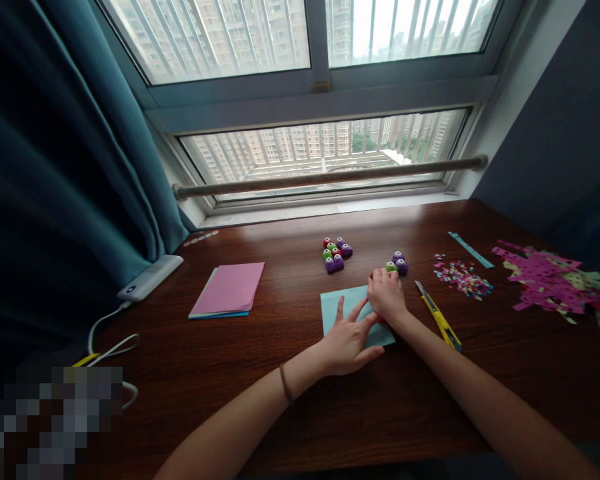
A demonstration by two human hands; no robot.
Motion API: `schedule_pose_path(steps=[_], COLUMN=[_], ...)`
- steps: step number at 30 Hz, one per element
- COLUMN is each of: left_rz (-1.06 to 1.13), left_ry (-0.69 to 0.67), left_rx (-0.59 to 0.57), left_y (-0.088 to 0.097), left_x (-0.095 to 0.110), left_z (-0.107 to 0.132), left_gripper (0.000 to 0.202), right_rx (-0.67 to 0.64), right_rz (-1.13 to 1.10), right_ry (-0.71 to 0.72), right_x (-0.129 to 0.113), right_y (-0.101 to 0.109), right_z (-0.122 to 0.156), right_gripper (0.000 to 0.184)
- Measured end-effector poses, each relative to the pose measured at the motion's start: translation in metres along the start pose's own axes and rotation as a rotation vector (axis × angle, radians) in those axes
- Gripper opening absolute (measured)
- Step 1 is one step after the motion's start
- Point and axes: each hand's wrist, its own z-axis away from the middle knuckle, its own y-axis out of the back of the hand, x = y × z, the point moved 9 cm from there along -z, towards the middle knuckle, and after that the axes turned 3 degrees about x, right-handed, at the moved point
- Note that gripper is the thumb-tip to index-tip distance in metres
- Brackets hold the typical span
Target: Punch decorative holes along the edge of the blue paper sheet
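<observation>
A light blue sheet of paper [331, 310] lies on the table in front of me. My left hand [353, 340] rests flat on it, fingers spread. At the sheet's right edge, my right hand [387, 295] is closed, its fingers bunched and pointing away from me beside the left fingertips. What it grips is hidden; a bit of red shows beneath it. Just beyond the right hand stand small purple and green craft punches [399, 261]. To its right lies a yellow utility knife [439, 317] with its blade out.
Several more coloured punches [334, 253] stand farther back. A stack of pink and blue paper [230, 290] lies left, near a white power strip [150, 279] with a cable. On the right are confetti [463, 279], a blue strip [471, 249] and a pile of punched pink strips [555, 280].
</observation>
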Motion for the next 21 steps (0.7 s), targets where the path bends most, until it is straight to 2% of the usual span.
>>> schedule_pose_path(steps=[5, 14, 18, 21], left_rz=[-0.031, -0.082, -0.042, -0.011], left_ry=[0.006, -0.03, -0.029, -0.028], left_rx=[-0.03, -0.043, -0.035, -0.007], left_y=[-0.003, -0.008, -0.006, -0.004], left_x=[-0.002, -0.002, -0.002, -0.002], left_z=[0.0, 0.003, 0.002, 0.003], left_gripper=[0.062, 0.072, 0.077, 0.079], right_rx=[-0.035, -0.109, -0.158, -0.304], right_rz=[-0.055, -0.395, -0.691, -0.92], right_ry=[-0.005, 0.032, 0.088, 0.187], right_x=[-0.001, 0.003, 0.021, 0.03], right_y=[-0.005, -0.006, 0.01, 0.02], right_z=[-0.003, -0.013, -0.009, 0.006], right_gripper=[0.017, 0.022, 0.023, 0.025])
